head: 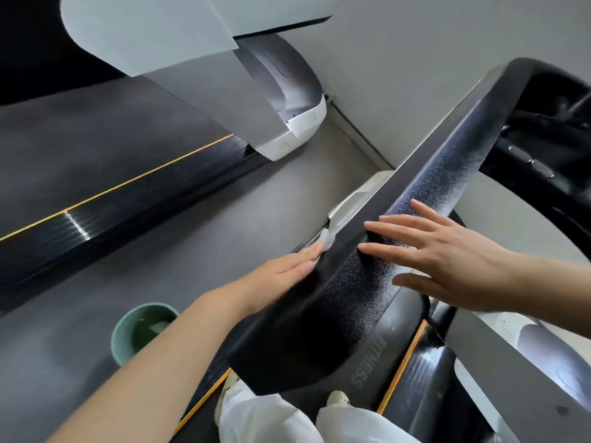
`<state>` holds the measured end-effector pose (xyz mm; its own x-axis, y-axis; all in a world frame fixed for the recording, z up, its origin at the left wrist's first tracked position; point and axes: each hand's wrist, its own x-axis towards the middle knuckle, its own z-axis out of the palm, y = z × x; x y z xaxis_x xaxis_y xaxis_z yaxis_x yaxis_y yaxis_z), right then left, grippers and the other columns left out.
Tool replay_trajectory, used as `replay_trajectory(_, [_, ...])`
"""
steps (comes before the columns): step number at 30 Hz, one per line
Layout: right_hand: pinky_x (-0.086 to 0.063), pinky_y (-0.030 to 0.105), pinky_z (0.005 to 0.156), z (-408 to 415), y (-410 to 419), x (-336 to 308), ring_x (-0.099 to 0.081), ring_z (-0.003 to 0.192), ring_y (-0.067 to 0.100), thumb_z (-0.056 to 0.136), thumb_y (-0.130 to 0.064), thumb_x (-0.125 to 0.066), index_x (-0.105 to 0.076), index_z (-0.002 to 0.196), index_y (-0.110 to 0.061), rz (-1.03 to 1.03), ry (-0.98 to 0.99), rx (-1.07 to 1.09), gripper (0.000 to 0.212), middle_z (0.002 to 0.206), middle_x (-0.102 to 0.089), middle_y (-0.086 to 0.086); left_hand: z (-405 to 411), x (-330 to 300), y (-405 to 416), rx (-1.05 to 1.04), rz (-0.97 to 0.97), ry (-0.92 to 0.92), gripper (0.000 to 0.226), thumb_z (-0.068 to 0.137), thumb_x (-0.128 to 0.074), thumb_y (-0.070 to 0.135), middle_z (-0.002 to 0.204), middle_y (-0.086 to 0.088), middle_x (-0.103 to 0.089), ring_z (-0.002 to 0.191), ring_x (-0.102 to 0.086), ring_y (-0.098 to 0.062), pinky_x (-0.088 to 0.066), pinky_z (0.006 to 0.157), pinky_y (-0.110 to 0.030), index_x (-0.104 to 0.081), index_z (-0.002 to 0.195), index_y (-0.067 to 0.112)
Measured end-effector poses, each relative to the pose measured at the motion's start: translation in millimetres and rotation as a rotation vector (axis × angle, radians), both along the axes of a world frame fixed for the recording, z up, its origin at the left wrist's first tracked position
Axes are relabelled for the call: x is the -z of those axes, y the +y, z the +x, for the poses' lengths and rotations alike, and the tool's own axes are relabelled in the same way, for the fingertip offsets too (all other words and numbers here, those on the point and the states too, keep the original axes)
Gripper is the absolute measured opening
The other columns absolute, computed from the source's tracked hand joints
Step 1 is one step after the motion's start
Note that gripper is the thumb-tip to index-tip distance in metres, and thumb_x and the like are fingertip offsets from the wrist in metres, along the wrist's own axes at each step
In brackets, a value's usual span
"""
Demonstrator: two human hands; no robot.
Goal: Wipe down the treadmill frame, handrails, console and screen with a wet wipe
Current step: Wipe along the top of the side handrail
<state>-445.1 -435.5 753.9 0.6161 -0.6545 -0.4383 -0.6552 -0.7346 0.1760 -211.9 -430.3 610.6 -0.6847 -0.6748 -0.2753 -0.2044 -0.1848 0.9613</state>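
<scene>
A broad black textured handrail (pixel 425 199) of the treadmill runs from the lower middle up to the right, toward the dark console (pixel 543 129). My left hand (pixel 281 270) lies flat against the handrail's left side, fingers straight, pressing a white wet wipe (pixel 327 239) whose edge shows just past my fingertips. My right hand (pixel 447 251) is spread open over the top of the rail, fingers straight; whether the fingertips touch it I cannot tell. The treadmill belt with grey lettering (pixel 367 362) lies below.
A pale green bin (pixel 120 334) stands on the grey floor at the lower left. A neighbouring treadmill with a black side rail (pixel 112 219) and a grey upright (pixel 256 100) fills the left. My white trousers and shoes (pixel 265 417) are on the belt. A white wall rises behind.
</scene>
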Motion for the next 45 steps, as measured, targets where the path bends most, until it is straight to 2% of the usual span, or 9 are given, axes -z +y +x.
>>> replay_trajectory(3, [-0.016, 0.049, 0.112, 5, 1, 3, -0.046, 0.129, 0.025, 0.099, -0.054, -0.017, -0.037, 0.141, -0.028, -0.012, -0.037, 0.020, 0.053, 0.143, -0.047, 0.004, 5, 16, 4, -0.030, 0.081, -0.014, 0.041, 0.100, -0.036, 0.032, 0.134, 0.034, -0.022, 0.130, -0.025, 0.010, -0.013, 0.096, 0.006, -0.033, 0.141, 0.034])
replay_trajectory(7, [-0.014, 0.049, 0.110, 11, 0, 7, -0.042, 0.131, 0.023, 0.099, -0.055, -0.018, -0.037, 0.141, -0.025, -0.017, -0.049, -0.004, 0.055, 0.142, -0.048, 0.002, 29, 50, 31, -0.065, 0.316, -0.064, 0.033, 0.081, -0.038, 0.072, 0.136, 0.029, -0.038, 0.128, -0.037, 0.001, -0.021, 0.113, -0.023, -0.048, 0.111, 0.062])
replay_trajectory(10, [-0.012, 0.048, 0.111, 18, -2, 10, -0.036, 0.131, 0.018, 0.099, -0.055, -0.018, -0.038, 0.140, -0.024, -0.003, -0.079, -0.037, 0.056, 0.141, -0.050, 0.001, 33, 66, 39, -0.098, 0.438, -0.044, 0.039, 0.095, -0.032, 0.058, 0.146, 0.014, -0.038, 0.135, -0.033, -0.007, -0.018, 0.118, -0.034, -0.050, 0.128, 0.047])
replay_trajectory(15, [-0.014, 0.050, 0.109, 30, 0, 18, -0.044, 0.128, 0.018, 0.099, -0.056, -0.018, -0.039, 0.139, -0.024, 0.014, -0.093, -0.076, 0.055, 0.138, -0.052, -0.001, 23, 53, 34, -0.156, 0.496, 0.103, 0.035, 0.101, -0.025, 0.042, 0.143, 0.011, -0.043, 0.135, -0.036, -0.009, -0.019, 0.117, -0.033, -0.055, 0.117, 0.048])
replay_trajectory(19, [-0.013, 0.050, 0.110, 33, 3, 21, -0.043, 0.126, 0.017, 0.099, -0.056, -0.017, -0.039, 0.138, -0.025, 0.020, -0.110, -0.077, 0.055, 0.136, -0.055, -0.002, 21, 57, 40, -0.198, 0.475, 0.160, 0.035, 0.103, -0.019, 0.035, 0.134, 0.027, -0.038, 0.133, -0.029, 0.002, -0.019, 0.105, -0.009, -0.047, 0.122, 0.047])
replay_trajectory(25, [-0.010, 0.050, 0.112, 36, 7, 22, -0.038, 0.128, 0.016, 0.098, -0.058, -0.018, -0.036, 0.141, -0.024, 0.018, -0.106, -0.066, 0.057, 0.139, -0.052, -0.001, 23, 65, 44, -0.228, 0.535, 0.074, 0.037, 0.101, -0.017, 0.044, 0.153, 0.004, -0.027, 0.142, -0.021, -0.015, -0.009, 0.118, -0.033, -0.049, 0.117, 0.050])
replay_trajectory(34, [-0.012, 0.052, 0.111, 44, 15, 25, -0.039, 0.129, 0.020, 0.098, -0.056, -0.019, -0.035, 0.143, -0.023, 0.041, -0.118, -0.150, 0.058, 0.140, -0.050, 0.001, 34, 48, 68, -0.211, 0.374, 0.270, 0.042, 0.093, -0.019, 0.059, 0.144, 0.032, -0.031, 0.139, -0.019, 0.004, -0.006, 0.118, -0.028, -0.046, 0.126, 0.054])
replay_trajectory(40, [-0.019, 0.049, 0.109, 41, 24, 29, -0.038, 0.130, 0.024, 0.097, -0.058, -0.022, -0.031, 0.145, -0.024, 0.048, -0.101, -0.126, 0.059, 0.141, -0.048, 0.005, 49, 73, 91, -0.260, 0.607, 0.122, 0.032, 0.094, -0.024, 0.058, 0.155, 0.008, -0.023, 0.145, -0.012, -0.014, -0.006, 0.120, -0.041, -0.048, 0.116, 0.056])
replay_trajectory(45, [-0.019, 0.054, 0.108, 44, 29, 31, -0.039, 0.130, 0.026, 0.097, -0.058, -0.021, -0.034, 0.144, -0.022, 0.019, -0.099, -0.114, 0.060, 0.139, -0.050, 0.007, 42, 50, 87, -0.255, 0.451, 0.195, 0.051, 0.083, -0.021, 0.066, 0.149, 0.025, -0.030, 0.142, -0.016, -0.002, -0.006, 0.120, -0.042, -0.048, 0.125, 0.058])
